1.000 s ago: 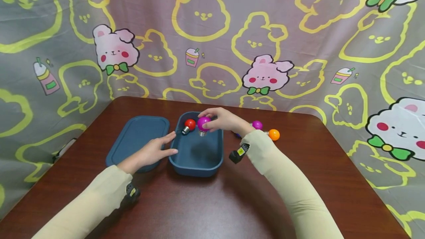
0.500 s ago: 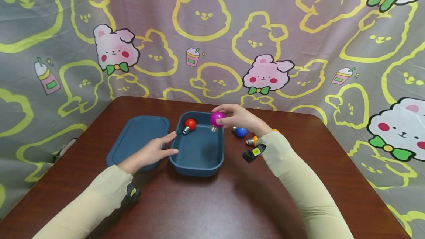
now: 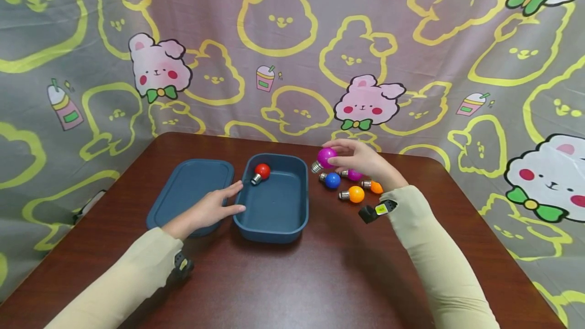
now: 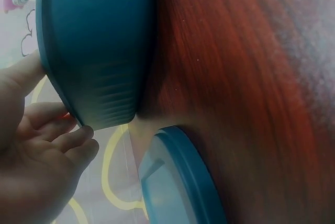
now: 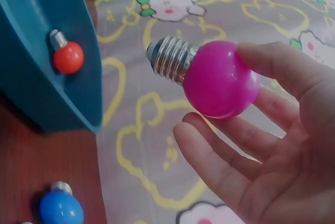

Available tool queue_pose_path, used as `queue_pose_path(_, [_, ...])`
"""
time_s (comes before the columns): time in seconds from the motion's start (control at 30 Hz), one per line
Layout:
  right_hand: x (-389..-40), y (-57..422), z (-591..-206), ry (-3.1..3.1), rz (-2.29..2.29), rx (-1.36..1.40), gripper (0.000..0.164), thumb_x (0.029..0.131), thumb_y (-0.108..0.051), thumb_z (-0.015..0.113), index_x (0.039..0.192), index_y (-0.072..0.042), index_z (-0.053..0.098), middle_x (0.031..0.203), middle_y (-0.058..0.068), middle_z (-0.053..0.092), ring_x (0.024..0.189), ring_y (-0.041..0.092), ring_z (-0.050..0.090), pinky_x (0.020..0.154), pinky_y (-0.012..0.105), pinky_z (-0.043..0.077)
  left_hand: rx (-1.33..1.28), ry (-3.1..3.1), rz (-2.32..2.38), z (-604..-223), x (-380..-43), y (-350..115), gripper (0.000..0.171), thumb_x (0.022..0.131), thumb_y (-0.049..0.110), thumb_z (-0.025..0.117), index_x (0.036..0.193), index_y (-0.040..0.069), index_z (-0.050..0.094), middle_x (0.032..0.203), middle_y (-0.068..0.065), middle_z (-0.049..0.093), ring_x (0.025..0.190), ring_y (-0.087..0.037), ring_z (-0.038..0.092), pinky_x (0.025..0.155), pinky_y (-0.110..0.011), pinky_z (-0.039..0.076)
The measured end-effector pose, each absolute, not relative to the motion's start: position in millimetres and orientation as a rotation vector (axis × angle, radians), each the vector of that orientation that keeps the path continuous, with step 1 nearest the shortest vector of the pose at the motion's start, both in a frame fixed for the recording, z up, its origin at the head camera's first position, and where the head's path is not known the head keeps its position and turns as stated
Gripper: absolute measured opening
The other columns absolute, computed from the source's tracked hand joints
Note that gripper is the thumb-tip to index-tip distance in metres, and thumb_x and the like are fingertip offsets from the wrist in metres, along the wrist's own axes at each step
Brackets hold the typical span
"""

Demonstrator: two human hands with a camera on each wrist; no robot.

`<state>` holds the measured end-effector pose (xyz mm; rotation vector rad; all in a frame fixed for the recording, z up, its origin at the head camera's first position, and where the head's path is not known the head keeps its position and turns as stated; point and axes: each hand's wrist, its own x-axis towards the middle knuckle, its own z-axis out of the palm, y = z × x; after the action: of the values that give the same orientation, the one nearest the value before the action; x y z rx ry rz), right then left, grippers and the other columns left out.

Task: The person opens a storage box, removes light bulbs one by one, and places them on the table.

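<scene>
My right hand (image 3: 361, 160) pinches a magenta light bulb (image 5: 222, 80) by its round glass, with thumb and fingertips. The bulb is held in the air to the right of the blue box (image 3: 270, 236), its metal screw base pointing left and down in the head view. A red light bulb (image 3: 262, 171) lies inside the box by the far left corner. My left hand (image 3: 207, 212) rests at the box's left rim, thumb and fingers spread apart and touching the edge. The left wrist view shows the fingertips (image 4: 86, 132) against the rim.
Right of the box lie a blue bulb (image 3: 332, 181), another magenta bulb (image 3: 354, 175), a round orange bulb (image 3: 356, 194) and a smaller orange bulb (image 3: 376, 187). A flat blue lid (image 3: 192, 182) lies left of the box. A patterned curtain (image 3: 283, 75) hangs behind the brown table (image 3: 283, 288).
My right hand has carried the magenta bulb rightward from above the box to beside it, tilting its base leftward. The bulbs on the table have come into view. My left hand stays put.
</scene>
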<state>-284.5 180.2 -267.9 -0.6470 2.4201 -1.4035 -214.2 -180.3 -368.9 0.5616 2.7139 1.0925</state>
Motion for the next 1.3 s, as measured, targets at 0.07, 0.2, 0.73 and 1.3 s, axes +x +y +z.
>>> queue_pose_path(0.07, [-283.2, 188.3, -267.1, 2.434, -1.403, -0.623, 0.047, 0.086, -0.022, 0.067, 0.129, -0.011, 0.051, 0.123, 0.012, 0.054, 0.101, 0.032, 0.057, 0.079, 0.037, 0.051, 0.563, 2.716, 1.093, -369.2, -214.3, -180.2, 0.07, 0.089, 0.029, 0.062, 0.142, -0.002, 0.03, 0.148, -0.015, 0.023, 0.133, -0.036, 0.021, 0.102, -0.053, 0.023])
queue_pose_path(0.2, [-280.1, 204.2, -267.0, 2.505, -1.382, -0.589, 0.049, 0.086, -0.027, 0.066, 0.13, -0.011, 0.05, 0.123, 0.012, 0.054, 0.105, 0.032, 0.054, 0.081, 0.037, 0.05, 0.562, 2.721, 1.091, -369.8, -214.5, -180.4, 0.07, 0.089, 0.03, 0.062, 0.142, -0.002, 0.03, 0.148, -0.015, 0.023, 0.133, -0.035, 0.021, 0.102, -0.053, 0.023])
queue_pose_path(0.73, [-275.6, 266.2, -298.8, 2.586, -1.467, -0.49, 0.048, 0.087, -0.026, 0.065, 0.123, 0.001, 0.046, 0.115, 0.02, 0.054, 0.092, 0.03, 0.059, 0.079, 0.041, 0.05, 0.554, 2.725, 1.082, -369.7, -214.1, -181.2, 0.07, 0.088, 0.03, 0.063, 0.141, -0.002, 0.03, 0.148, -0.016, 0.023, 0.133, -0.036, 0.021, 0.102, -0.054, 0.023])
queue_pose_path(1.3, [-276.0, 327.4, -358.1, 2.723, -1.282, -0.42, 0.047, 0.087, -0.017, 0.065, 0.124, 0.006, 0.048, 0.112, 0.025, 0.053, 0.089, 0.039, 0.059, 0.075, 0.034, 0.052, 0.586, 2.735, 1.076, -369.8, -214.5, -181.1, 0.068, 0.089, 0.028, 0.061, 0.141, -0.004, 0.031, 0.147, -0.018, 0.024, 0.133, -0.037, 0.021, 0.101, -0.055, 0.024])
